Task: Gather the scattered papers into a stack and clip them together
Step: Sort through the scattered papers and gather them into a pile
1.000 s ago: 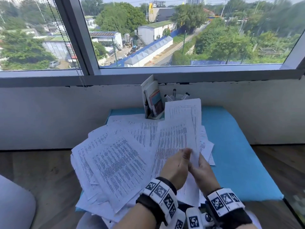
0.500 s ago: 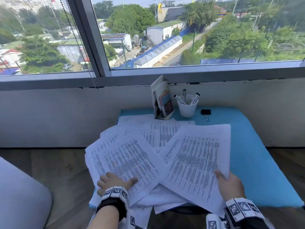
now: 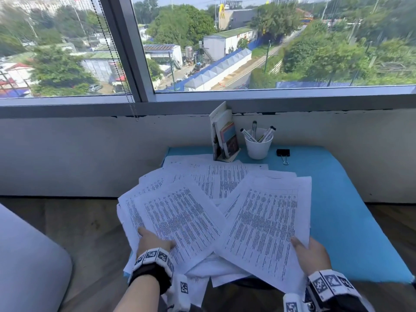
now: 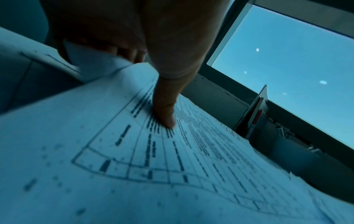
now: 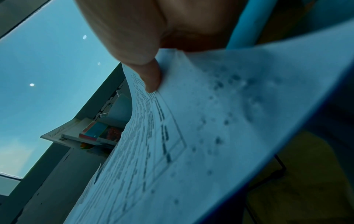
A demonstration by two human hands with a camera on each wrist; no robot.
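Observation:
Several printed sheets (image 3: 216,183) lie fanned across the near half of a blue table (image 3: 351,221). My right hand (image 3: 309,253) pinches the near right edge of a small bundle of sheets (image 3: 263,226); in the right wrist view its thumb (image 5: 151,78) lies on top of that bundle (image 5: 191,136). At the near left, my left hand (image 3: 155,240) holds the edge of another printed sheet (image 3: 182,221), thumb (image 4: 164,112) on the print (image 4: 172,166) and fingers tucked under the edge. A black binder clip (image 3: 283,153) lies at the table's far side, away from both hands.
A white cup of markers (image 3: 258,144) and a small stand of booklets (image 3: 225,136) sit at the table's far edge under the window sill (image 3: 202,106). A grey rounded seat (image 3: 29,266) is at the near left. Wooden floor (image 3: 85,221) surrounds the table.
A second ago both hands held one bundle upright together. The right hand has lowered it flat to the right, and the left hand has moved off to the left-hand sheets.

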